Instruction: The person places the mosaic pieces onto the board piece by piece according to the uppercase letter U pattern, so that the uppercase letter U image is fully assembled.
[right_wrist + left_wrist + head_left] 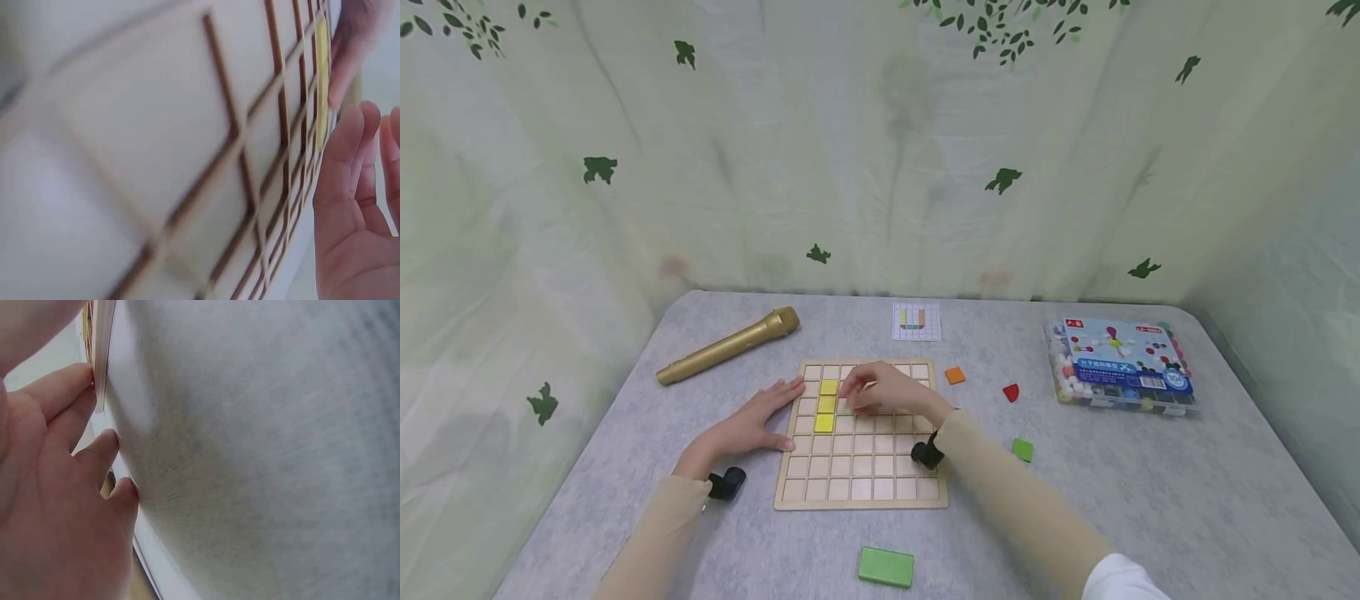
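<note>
Right hand (883, 392) covers part of the wooden grid board (861, 479); anything under its fingers is hidden. Right wrist view is motion-blurred. Pattern card (916, 321) too small to read. Left wrist view crops the left hand (50, 487).

The print on the plastic box's label (1126, 357) is too small to read.

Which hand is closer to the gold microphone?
Left. The left hand rests at the board's left edge, just below the microphone. The right hand lies on the board, farther right.
</note>
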The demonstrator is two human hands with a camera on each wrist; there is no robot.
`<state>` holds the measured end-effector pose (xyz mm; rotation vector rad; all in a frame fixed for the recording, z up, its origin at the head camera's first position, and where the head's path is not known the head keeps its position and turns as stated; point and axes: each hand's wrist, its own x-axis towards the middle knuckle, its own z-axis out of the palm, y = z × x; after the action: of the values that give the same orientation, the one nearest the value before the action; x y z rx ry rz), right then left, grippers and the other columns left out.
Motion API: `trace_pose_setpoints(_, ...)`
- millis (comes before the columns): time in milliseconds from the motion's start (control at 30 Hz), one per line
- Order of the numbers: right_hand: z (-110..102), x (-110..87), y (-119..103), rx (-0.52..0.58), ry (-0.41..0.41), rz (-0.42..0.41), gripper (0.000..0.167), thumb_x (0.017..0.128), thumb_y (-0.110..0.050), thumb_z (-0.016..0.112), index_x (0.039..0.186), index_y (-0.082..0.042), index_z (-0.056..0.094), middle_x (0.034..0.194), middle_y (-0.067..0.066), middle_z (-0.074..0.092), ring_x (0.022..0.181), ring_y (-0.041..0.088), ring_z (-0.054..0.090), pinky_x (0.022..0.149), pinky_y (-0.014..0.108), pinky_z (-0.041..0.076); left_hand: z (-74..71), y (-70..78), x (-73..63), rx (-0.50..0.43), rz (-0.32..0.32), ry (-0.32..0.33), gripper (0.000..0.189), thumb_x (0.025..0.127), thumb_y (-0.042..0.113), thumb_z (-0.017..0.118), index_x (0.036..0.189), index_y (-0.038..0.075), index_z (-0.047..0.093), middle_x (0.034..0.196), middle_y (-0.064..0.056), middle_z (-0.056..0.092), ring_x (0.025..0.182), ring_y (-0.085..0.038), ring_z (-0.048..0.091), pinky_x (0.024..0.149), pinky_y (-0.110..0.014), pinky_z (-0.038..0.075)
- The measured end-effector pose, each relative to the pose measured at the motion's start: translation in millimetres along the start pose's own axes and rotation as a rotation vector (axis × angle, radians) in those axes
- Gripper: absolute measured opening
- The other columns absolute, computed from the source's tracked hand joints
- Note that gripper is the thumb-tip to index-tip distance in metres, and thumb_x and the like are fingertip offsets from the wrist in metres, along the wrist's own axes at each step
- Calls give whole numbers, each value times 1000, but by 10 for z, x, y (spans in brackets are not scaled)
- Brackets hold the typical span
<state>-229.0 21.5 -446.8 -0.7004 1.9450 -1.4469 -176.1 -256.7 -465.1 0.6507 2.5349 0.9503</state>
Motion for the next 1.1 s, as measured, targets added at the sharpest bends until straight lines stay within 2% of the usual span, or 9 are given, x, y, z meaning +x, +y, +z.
trace_pose_setpoints(200,-346,-230,94,44,-2,-8,24,93,-3,58,113,10,59,94,10,63,84,28,63,79,40,56,2,9,0,3,-1,-2,96,80,33,76,151,0,21,158,-18,12,142,-42,0,113,-57,-2)
trace_pose_setpoints(367,-651,-483,174,29,23,22,29,92,-9,61,116,8,59,103,14,64,91,32,62,82,38,54,3,17,2,0,2,-3,96,80,33,76,151,0,21,157,-18,12,142,-42,0,112,-57,-2)
trace_pose_setpoints(600,-983,-796,356,16,104,83,29,91,-12,63,115,3,62,109,18,64,93,25,62,82,36,53,1,2,1,-1,-2,-1,96,80,35,76,151,1,21,158,-17,11,142,-41,0,112,-57,-2)
trace_pose_setpoints(767,-1120,-967,462,34,136,93,29,92,-11,62,116,6,61,111,19,64,94,22,61,84,34,54,3,-3,7,2,2,3,96,80,36,76,151,1,21,158,-17,11,142,-41,0,112,-57,-2)
trace_pose_setpoints(933,-1172,-1090,517,20,110,78,28,92,-8,60,116,6,60,113,21,63,94,23,59,82,31,53,2,1,7,4,-2,3,96,80,35,76,151,1,21,158,-17,11,142,-41,0,112,-57,-2)
trace_pose_setpoints(1100,-1164,-1143,560,-30,61,75,27,90,0,60,117,5,61,112,17,64,91,23,57,80,29,53,5,-10,11,4,-7,-3,96,80,36,76,151,1,21,158,-17,11,142,-41,0,112,-57,-2)
